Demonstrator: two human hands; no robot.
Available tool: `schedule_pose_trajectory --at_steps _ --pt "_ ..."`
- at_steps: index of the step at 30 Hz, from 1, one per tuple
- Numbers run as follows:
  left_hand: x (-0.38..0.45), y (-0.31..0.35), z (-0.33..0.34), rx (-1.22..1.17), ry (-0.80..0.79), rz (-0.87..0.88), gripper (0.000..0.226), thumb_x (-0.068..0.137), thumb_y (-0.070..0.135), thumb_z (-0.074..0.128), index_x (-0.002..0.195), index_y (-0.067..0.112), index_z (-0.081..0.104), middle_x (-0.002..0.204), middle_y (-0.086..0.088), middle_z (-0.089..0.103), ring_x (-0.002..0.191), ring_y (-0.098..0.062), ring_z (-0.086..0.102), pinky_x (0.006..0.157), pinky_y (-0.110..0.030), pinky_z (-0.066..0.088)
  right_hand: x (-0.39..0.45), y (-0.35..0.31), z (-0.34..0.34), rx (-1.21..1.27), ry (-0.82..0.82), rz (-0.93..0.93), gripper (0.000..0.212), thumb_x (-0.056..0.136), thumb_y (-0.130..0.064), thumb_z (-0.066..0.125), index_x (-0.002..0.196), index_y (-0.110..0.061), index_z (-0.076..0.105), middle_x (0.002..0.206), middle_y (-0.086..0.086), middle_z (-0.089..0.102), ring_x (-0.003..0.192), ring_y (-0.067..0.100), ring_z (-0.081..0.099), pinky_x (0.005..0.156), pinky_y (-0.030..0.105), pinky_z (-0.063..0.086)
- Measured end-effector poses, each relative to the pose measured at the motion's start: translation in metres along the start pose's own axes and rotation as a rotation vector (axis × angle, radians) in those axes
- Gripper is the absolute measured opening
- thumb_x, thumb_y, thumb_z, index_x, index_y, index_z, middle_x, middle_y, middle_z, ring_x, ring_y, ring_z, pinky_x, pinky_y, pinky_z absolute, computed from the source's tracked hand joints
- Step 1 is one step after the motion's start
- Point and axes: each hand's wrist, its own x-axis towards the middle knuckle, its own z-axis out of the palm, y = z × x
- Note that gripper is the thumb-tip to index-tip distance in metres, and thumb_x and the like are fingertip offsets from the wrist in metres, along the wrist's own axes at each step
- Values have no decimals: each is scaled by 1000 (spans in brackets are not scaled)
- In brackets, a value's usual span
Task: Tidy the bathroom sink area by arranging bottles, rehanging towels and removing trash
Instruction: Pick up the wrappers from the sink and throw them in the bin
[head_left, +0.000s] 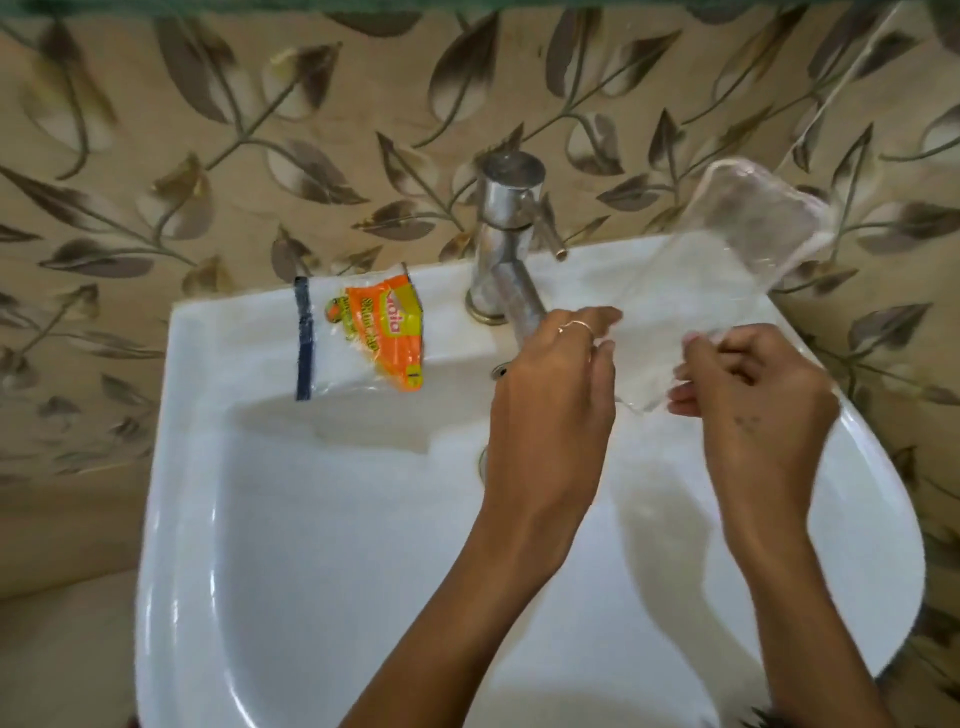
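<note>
While both hands grip one clear bottle (727, 270) over the sink's (218, 519) back right corner, left hand (553, 395) fingers pinch its lower end and right hand (753, 405) fingers curl round it. One orange wrapper (384, 332) lies on the back edge, left of one tap (506, 234). Whether the bottle holds anything, I cannot tell.

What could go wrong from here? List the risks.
1. The clear plastic bag is pinched only at its lower edge by the left hand and right hand; it could slip into the sink.
2. The orange wrapper on the ledge beside the faucet may be overlooked.
</note>
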Motion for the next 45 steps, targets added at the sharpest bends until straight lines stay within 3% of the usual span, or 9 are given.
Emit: schedule_pose_trajectory --at_steps 7,14,20,25,29,34,38,41,45 --pt "-63 -7 -80 -236 47 -115 26 86 25 62 112 27 60 103 13 60 88 5 54 72 -5 43 -98 -61 -20 -92 -39 -155 13 78 -54 54 71 -42 54 65 -7 63 60 27 63 63 53 53" --pt "-154 -79 -201 -171 251 -285 13 82 20 67 94 25 68 86 15 64 75 4 59 64 -1 41 -224 -92 41 60 -410 9 12 76 -40 66 74 -29 62 66 -12 67 50 10 62 53 27 55" --pt "-250 -160 -285 -53 408 -611 13 75 21 74 78 29 65 74 9 69 67 0 64 60 -11 49 -333 -86 119 -21 -758 9 16 77 -37 67 63 -36 61 55 -10 63 57 9 64 56 17 49" --pt "-314 -237 -312 -49 463 -891 14 72 17 75 73 25 64 62 10 66 54 0 60 51 -15 49 -409 -50 180 -160 -994 -21 11 83 -30 65 93 -28 66 74 -15 67 68 9 65 58 20 49" --pt "-344 -308 -309 -132 379 -1174 4 78 10 69 83 10 69 79 -9 72 71 -24 68 65 -40 59 -453 9 232 -228 -1098 90 11 83 -21 66 80 -27 57 68 -17 60 60 3 57 51 13 42" --pt "-364 -388 -294 -260 338 -1421 17 80 -1 64 96 -5 68 83 -18 67 65 -21 62 51 -24 54 -483 86 298 -242 -1238 515 31 78 -3 65 57 -25 56 67 3 62 71 24 59 76 47 53" --pt "-382 -426 -284 -279 341 -1479 21 82 -9 57 102 -12 64 76 -19 64 75 -23 65 67 -33 54 -506 125 323 -311 -1356 542 29 76 2 64 60 -21 56 83 9 61 82 23 59 83 42 51" --pt "-387 -426 -282 -131 289 -1446 16 82 -3 60 95 -5 68 94 -24 68 90 -34 65 80 -39 53 -515 128 325 -365 -1348 478 19 76 2 63 68 -16 60 83 7 61 83 20 57 78 32 48" --pt "-361 -396 -288 -248 261 -1324 19 86 0 52 78 9 67 84 -15 68 67 -16 65 51 -13 52 -507 90 312 -186 -1276 454 27 81 -1 55 64 -20 59 72 12 65 64 29 63 63 40 54"
